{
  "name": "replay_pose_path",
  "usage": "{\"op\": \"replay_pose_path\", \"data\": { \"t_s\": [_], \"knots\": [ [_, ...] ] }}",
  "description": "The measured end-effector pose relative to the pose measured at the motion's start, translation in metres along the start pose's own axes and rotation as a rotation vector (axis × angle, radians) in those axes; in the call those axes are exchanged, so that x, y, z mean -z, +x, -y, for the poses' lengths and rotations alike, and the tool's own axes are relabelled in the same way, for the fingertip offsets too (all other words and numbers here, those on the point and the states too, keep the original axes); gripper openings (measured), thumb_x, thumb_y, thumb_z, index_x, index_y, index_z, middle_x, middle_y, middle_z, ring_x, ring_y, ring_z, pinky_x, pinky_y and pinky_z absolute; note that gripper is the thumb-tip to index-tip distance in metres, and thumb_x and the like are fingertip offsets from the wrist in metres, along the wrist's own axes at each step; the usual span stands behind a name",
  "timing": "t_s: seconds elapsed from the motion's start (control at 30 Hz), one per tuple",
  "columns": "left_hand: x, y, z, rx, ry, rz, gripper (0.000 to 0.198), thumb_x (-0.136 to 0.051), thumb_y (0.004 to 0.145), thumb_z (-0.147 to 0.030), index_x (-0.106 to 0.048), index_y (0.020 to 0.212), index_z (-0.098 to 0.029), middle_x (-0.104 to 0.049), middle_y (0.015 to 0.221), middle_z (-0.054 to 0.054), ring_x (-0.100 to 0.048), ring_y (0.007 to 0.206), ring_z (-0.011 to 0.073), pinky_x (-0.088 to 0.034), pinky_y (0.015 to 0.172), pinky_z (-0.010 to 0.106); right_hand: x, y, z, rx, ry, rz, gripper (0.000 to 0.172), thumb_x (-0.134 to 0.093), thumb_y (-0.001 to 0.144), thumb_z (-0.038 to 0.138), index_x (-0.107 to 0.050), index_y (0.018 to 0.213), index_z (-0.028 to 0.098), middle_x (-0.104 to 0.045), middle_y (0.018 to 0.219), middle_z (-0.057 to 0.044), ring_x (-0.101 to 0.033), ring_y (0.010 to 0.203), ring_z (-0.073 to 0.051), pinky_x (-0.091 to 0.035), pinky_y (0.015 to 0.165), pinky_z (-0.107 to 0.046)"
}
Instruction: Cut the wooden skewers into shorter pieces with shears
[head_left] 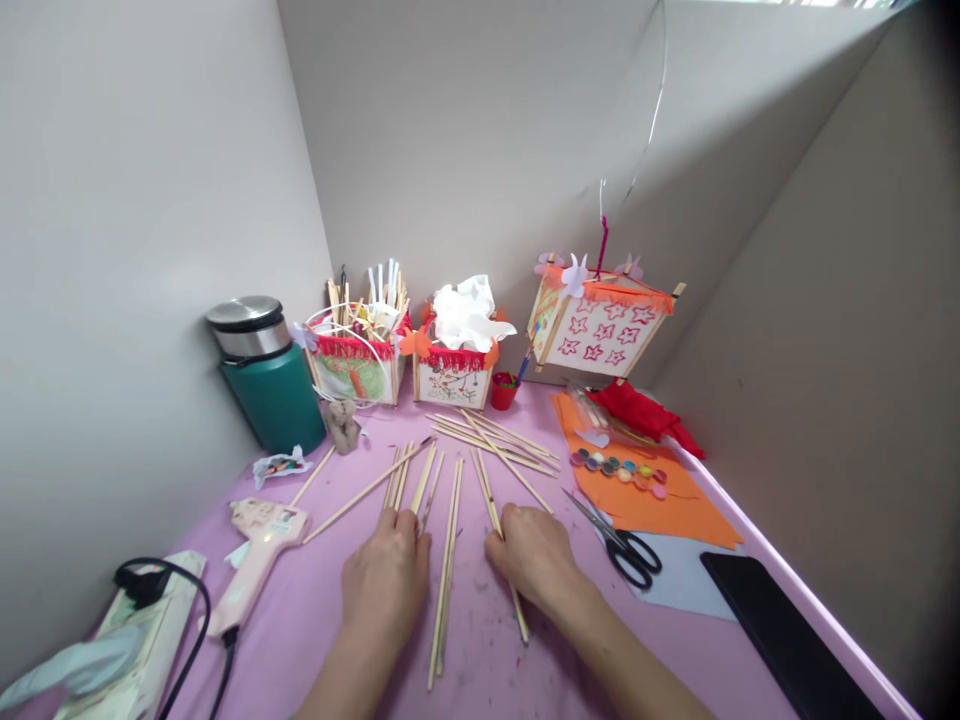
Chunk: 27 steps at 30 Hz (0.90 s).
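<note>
My left hand (386,570) is closed around a bundle of several thin wooden sticks (409,480), whose far ends fan out beyond my fingers. Between my hands, a few loose wooden sticks (448,570) lie lengthwise on the purple tabletop (480,660). My right hand (534,555) has its fingers curled onto a pair of wooden sticks (487,490), and their near end pokes out below my palm. Farther back, a loose heap of wooden sticks (499,440) lies crosswise. A paintbrush (367,490) slants across the table, left of the bundle.
Left stand a pink glue gun (262,550), a power strip (127,640) and a green flask (274,390). Decorated boxes (450,380) and a hanging lantern (600,325) are at the back. Right are scissors (622,545), paint pots (619,470), orange paper (675,510) and a black phone-like slab (780,630).
</note>
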<state>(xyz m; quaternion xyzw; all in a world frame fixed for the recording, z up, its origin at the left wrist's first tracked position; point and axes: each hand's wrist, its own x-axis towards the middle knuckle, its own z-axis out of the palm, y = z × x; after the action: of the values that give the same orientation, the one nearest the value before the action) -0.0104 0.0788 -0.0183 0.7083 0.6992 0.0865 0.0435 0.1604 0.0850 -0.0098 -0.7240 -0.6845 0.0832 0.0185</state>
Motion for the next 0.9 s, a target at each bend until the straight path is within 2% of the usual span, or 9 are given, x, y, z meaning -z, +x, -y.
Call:
{"op": "replay_pose_path", "data": {
  "t_s": [0.13,0.27,0.37,0.47,0.63,0.8,0.9],
  "knots": [
    [0.002,0.001,0.001,0.005,-0.007,-0.003,0.022,-0.039,0.088,-0.033,-0.057,0.086,-0.021,-0.058,0.095,0.004,-0.060,0.073,0.0178,-0.027,0.052,0.027,0.004,-0.001,-0.001,-0.022,-0.029,0.005,0.028,-0.043,0.079,0.026,-0.066,0.089,0.013,-0.070,0.082,-0.015,-0.067,0.079,-0.027,-0.043,0.062,-0.032],
    [0.001,-0.001,0.000,-0.072,-0.059,-0.023,0.022,-0.039,0.088,-0.033,-0.058,0.084,-0.021,-0.060,0.092,0.004,-0.060,0.075,0.0169,-0.030,0.056,0.027,0.006,-0.003,-0.003,-0.014,-0.021,-0.008,0.028,-0.043,0.082,0.029,-0.066,0.090,0.014,-0.071,0.083,-0.013,-0.067,0.080,-0.027,-0.044,0.064,-0.032],
    [-0.001,-0.005,-0.005,-0.147,-0.113,0.028,0.025,-0.043,0.087,-0.039,-0.059,0.077,-0.022,-0.064,0.079,0.002,-0.061,0.071,0.0172,-0.031,0.058,0.027,0.006,-0.003,-0.005,0.011,-0.012,0.020,0.027,-0.043,0.081,0.027,-0.067,0.086,0.015,-0.071,0.084,-0.013,-0.067,0.081,-0.026,-0.043,0.064,-0.031],
    [-0.003,-0.009,-0.011,-0.156,-0.105,0.089,0.028,-0.047,0.084,-0.044,-0.058,0.072,-0.022,-0.066,0.069,0.002,-0.062,0.067,0.0197,-0.030,0.056,0.028,0.006,-0.005,-0.004,0.038,0.007,0.047,0.027,-0.044,0.078,0.026,-0.069,0.082,0.016,-0.071,0.083,-0.013,-0.067,0.079,-0.025,-0.042,0.062,-0.029],
    [-0.002,-0.010,-0.017,-0.173,-0.078,0.092,0.028,-0.043,0.086,-0.040,-0.058,0.073,-0.021,-0.069,0.072,0.003,-0.064,0.070,0.0212,-0.030,0.056,0.028,0.007,-0.008,-0.001,0.103,0.045,0.109,0.029,-0.044,0.077,0.031,-0.069,0.077,0.016,-0.071,0.082,-0.013,-0.066,0.078,-0.025,-0.041,0.061,-0.029],
    [0.002,-0.005,-0.007,-0.087,-0.088,0.025,0.027,-0.039,0.089,-0.038,-0.058,0.079,-0.021,-0.068,0.077,0.003,-0.063,0.070,0.0199,-0.031,0.057,0.028,0.007,-0.008,-0.004,0.107,0.058,0.105,0.029,-0.045,0.079,0.032,-0.069,0.075,0.017,-0.071,0.080,-0.011,-0.066,0.078,-0.025,-0.041,0.062,-0.029],
    [0.002,-0.005,-0.007,-0.110,-0.095,0.056,0.026,-0.041,0.088,-0.037,-0.058,0.078,-0.021,-0.068,0.078,0.003,-0.063,0.071,0.0186,-0.031,0.058,0.027,0.008,-0.008,-0.004,0.093,0.069,0.112,0.029,-0.046,0.079,0.034,-0.069,0.077,0.017,-0.071,0.081,-0.011,-0.065,0.079,-0.024,-0.040,0.063,-0.029]
  ]
}}
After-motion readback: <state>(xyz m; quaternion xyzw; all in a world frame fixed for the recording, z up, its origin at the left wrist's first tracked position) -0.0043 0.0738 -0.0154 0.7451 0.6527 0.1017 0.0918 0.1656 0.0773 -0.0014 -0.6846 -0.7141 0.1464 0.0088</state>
